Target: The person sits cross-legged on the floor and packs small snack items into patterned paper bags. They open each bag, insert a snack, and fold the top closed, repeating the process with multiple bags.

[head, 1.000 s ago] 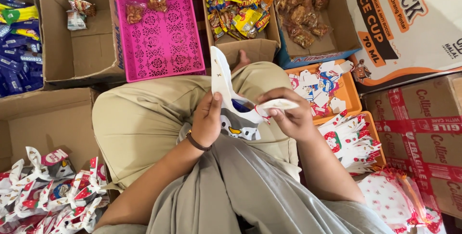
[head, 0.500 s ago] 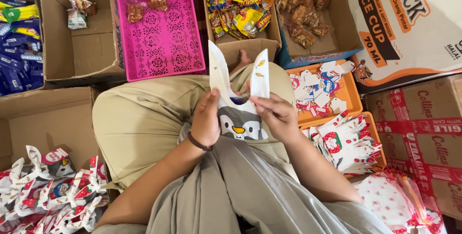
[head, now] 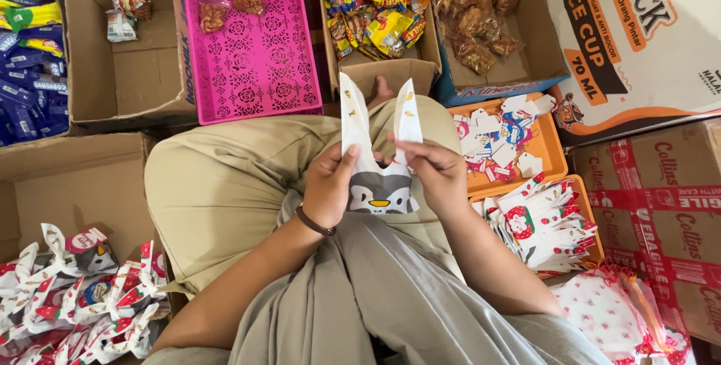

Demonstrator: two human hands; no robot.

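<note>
I sit cross-legged and hold a small white gift bag (head: 378,185) with a grey penguin print over my lap. Its two long ear-shaped flaps stand upright. My left hand (head: 330,185) grips the bag at the base of the left flap. My right hand (head: 434,172) pinches the base of the right flap. Both hands are close together, a bracelet on my left wrist.
A pink plastic tray (head: 255,72) with two snack packets lies ahead. Cardboard boxes of snacks (head: 379,12) and wrapped sweets (head: 481,23) stand beyond. Orange trays (head: 552,147) of flat bags and tags sit right; tied filled bags (head: 75,297) pile left.
The bag's right flap, folded down a second ago, now stands upright beside the left one. My right hand has moved up to its base.
</note>
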